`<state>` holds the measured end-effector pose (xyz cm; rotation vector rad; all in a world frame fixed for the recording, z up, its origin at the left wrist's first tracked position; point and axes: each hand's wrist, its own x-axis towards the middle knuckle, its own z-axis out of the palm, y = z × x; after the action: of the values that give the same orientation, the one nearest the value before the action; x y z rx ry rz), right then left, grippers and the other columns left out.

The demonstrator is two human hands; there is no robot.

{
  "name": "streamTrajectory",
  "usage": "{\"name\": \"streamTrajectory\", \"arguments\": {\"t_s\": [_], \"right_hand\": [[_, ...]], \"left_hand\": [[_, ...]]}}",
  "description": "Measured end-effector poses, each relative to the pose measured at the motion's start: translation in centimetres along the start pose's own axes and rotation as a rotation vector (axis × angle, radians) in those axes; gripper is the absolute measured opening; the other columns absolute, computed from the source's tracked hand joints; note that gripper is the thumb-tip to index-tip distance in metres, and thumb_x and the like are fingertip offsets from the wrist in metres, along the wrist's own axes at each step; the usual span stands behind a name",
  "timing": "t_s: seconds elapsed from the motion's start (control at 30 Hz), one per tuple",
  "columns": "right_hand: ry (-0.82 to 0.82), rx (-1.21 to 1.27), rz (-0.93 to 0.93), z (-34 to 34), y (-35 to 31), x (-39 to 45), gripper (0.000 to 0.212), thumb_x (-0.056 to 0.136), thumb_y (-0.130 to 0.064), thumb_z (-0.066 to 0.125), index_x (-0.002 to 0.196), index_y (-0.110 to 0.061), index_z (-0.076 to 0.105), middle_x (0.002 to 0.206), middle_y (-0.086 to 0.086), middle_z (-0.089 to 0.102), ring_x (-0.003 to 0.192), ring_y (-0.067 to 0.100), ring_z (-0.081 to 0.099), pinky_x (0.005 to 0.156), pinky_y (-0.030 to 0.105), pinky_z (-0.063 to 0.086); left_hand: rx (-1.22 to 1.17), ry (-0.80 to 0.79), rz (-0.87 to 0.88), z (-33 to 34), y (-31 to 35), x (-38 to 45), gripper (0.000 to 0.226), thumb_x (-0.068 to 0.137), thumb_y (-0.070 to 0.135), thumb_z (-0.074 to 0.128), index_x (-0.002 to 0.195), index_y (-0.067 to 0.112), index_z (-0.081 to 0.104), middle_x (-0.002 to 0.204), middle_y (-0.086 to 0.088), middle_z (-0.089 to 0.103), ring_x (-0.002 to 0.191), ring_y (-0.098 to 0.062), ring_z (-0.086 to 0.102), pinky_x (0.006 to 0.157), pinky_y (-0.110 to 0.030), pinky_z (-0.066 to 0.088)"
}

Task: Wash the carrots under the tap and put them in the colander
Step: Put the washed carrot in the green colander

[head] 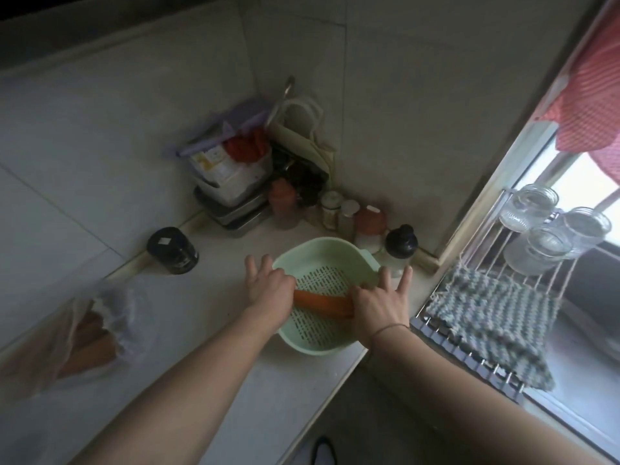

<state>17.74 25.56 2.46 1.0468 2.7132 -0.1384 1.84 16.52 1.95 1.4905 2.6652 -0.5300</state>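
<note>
A pale green colander stands on the white counter near the corner. An orange carrot lies across its slotted bottom. My left hand holds the carrot's left end over the rim, and my right hand holds its right end, with the fingers spread over the far rim. At the left edge of the counter a clear plastic bag holds more carrots. The tap is not in view.
Spice jars, a dark jar, stacked metal trays and bags crowd the corner behind the colander. On the right a wire rack over the sink carries a checked cloth and glass jars.
</note>
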Motion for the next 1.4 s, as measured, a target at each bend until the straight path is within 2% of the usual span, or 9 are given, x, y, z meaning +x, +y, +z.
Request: {"name": "streamTrajectory", "arguments": {"t_s": [0.2,0.3,0.43,0.5,0.77,1.0,1.1,1.2,1.4], "right_hand": [[0.042,0.187,-0.016,0.4,1.3,-0.1,0.032,0.087,-0.044,0.055,0.116,-0.033,0.063,0.133,-0.005,0.055,0.138,0.032,0.023,0.117,0.062,0.002],[0.164,0.479,-0.007,0.5,3.3,-1.3,0.040,0.087,-0.040,0.062,0.125,-0.029,0.062,0.134,-0.005,0.055,0.131,0.024,0.036,0.113,0.045,0.030],[0.347,0.878,0.199,-0.1,7.7,-4.9,0.025,0.091,-0.019,0.063,0.116,-0.022,0.066,0.089,-0.004,0.068,0.086,0.016,0.063,0.084,0.036,0.055],[0.425,0.949,0.300,-0.1,10.4,-7.6,0.025,0.094,-0.008,0.056,0.114,-0.019,0.067,0.080,-0.004,0.066,0.073,0.009,0.062,0.070,0.022,0.053],[0.661,0.979,0.715,1.6,23.4,-22.0,0.026,0.088,-0.003,0.058,0.099,-0.023,0.070,0.079,-0.006,0.067,0.076,0.009,0.062,0.066,0.003,0.042],[0.773,0.965,1.118,6.3,31.3,-36.1,0.030,0.085,0.001,0.055,0.094,-0.022,0.071,0.086,-0.003,0.069,0.085,0.016,0.062,0.079,0.026,0.046],[0.830,0.922,1.252,8.4,33.3,-40.8,0.026,0.087,-0.001,0.055,0.094,-0.021,0.070,0.089,-0.002,0.068,0.088,0.018,0.062,0.082,0.029,0.048],[0.801,0.867,1.356,10.7,35.1,-43.9,0.014,0.089,-0.016,0.061,0.099,-0.020,0.071,0.098,0.001,0.070,0.091,0.020,0.063,0.085,0.035,0.051],[0.334,0.582,1.321,13.8,38.4,-45.5,0.048,0.089,-0.027,0.058,0.135,-0.022,0.048,0.141,-0.004,0.042,0.109,0.028,0.060,0.084,0.036,0.049]], "left_hand": [[-0.023,0.008,0.012,-0.6,0.4,-0.1,0.023,0.093,0.023,0.052,0.111,0.030,0.065,0.116,0.007,0.062,0.127,-0.028,0.035,0.107,-0.054,0.019],[-0.230,0.135,0.053,-0.9,1.5,-0.1,0.019,0.095,0.029,0.055,0.109,0.030,0.069,0.117,0.012,0.064,0.123,-0.023,0.040,0.104,-0.048,0.020],[-0.643,0.374,0.237,-2.8,5.9,-0.5,0.021,0.099,0.029,0.049,0.097,0.025,0.070,0.101,0.008,0.069,0.103,-0.022,0.051,0.084,-0.036,0.027],[-0.744,0.397,0.343,-4.2,10.0,-0.9,0.021,0.099,0.026,0.047,0.094,0.021,0.066,0.094,0.006,0.068,0.095,-0.022,0.053,0.077,-0.034,0.029],[-0.945,0.230,0.765,-10.5,33.1,-6.7,0.026,0.083,0.040,0.032,0.075,0.023,0.050,0.073,0.005,0.050,0.077,-0.021,0.048,0.072,-0.036,0.035],[-0.654,-0.026,1.129,-12.7,48.9,-16.9,0.041,0.089,0.042,0.032,0.057,0.015,0.034,0.065,-0.010,0.053,0.073,-0.033,0.051,0.068,-0.040,0.033],[-0.686,-0.155,1.144,-11.9,53.5,-19.4,0.044,0.099,0.044,0.046,0.067,0.014,0.052,0.075,-0.009,0.064,0.077,-0.031,0.057,0.069,-0.038,0.041],[-0.720,-0.284,1.137,-10.8,57.2,-20.1,0.011,0.096,0.028,0.056,0.098,0.024,0.066,0.101,0.002,0.064,0.096,-0.021,0.060,0.086,-0.036,0.049],[-0.673,-0.330,1.069,-10.2,62.9,-21.0,0.058,0.091,0.024,0.060,0.146,0.018,0.042,0.148,-0.005,0.044,0.134,-0.024,0.045,0.110,-0.033,0.036]]}}
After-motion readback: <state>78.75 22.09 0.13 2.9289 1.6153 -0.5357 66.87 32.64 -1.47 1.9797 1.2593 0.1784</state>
